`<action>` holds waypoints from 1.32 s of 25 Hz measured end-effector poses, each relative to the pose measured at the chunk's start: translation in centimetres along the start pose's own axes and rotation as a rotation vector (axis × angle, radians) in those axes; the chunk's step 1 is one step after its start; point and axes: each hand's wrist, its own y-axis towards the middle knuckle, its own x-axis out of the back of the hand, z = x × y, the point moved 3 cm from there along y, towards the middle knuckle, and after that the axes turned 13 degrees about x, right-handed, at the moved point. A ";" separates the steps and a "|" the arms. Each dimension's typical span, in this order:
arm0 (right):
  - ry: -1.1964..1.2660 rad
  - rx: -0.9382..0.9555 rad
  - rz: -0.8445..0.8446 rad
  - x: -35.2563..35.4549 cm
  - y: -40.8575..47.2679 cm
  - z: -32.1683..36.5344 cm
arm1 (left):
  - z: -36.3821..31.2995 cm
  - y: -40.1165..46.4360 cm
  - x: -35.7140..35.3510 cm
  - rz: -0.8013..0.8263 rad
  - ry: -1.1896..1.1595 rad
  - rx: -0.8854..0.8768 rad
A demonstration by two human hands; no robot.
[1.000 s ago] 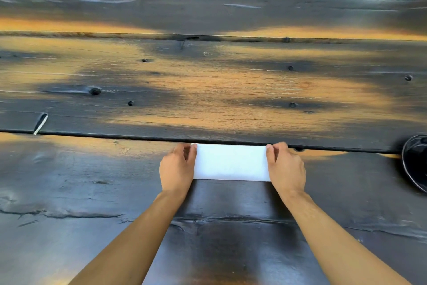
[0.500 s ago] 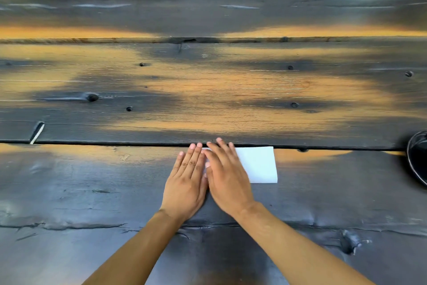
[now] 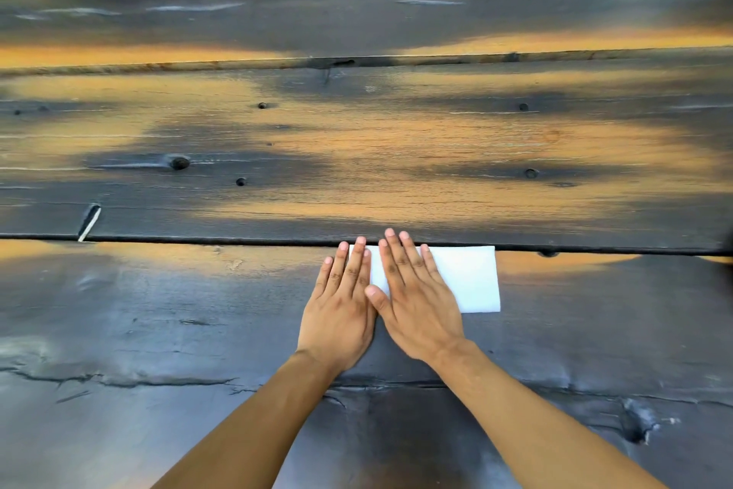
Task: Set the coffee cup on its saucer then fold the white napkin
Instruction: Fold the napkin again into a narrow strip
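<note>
While flat, both hands (image 3: pixel 380 302) cover white napkin's (image 3: pixel 472 282) left end.

Napkin (image 3: pixel 470 278) on table (image 3: pixel 158 330), under both hands.

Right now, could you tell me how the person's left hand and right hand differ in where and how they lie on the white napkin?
The left hand covers only the white napkin's left edge, its palm mostly on the dark wooden table; the right hand lies further onto the napkin. The left hand points nearly straight ahead; the right hand angles leftward, its thumb beside the left hand. Both lie flat, fingers straight, pressing down.
</note>
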 end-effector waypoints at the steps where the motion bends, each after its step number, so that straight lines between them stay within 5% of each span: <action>1: -0.017 -0.007 0.007 0.1 -0.7 -1.0 | 0.0 0.0 0.0 -0.002 -0.003 0.006; 9: -0.107 -0.103 0.037 1.1 -7.1 -8.8 | -0.2 -0.1 0.5 0.026 0.003 0.033; 17: -0.089 -0.277 -0.045 3.8 -4.4 -5.3 | 1.3 0.0 1.9 0.005 -0.154 -0.075; 24: 0.049 -0.122 -0.064 0.6 3.6 2.3 | 3.1 0.4 0.8 -0.048 -0.076 -0.063; 33: -0.054 -0.107 0.018 0.1 1.4 -0.9 | 3.0 0.4 0.6 -0.072 -0.041 -0.033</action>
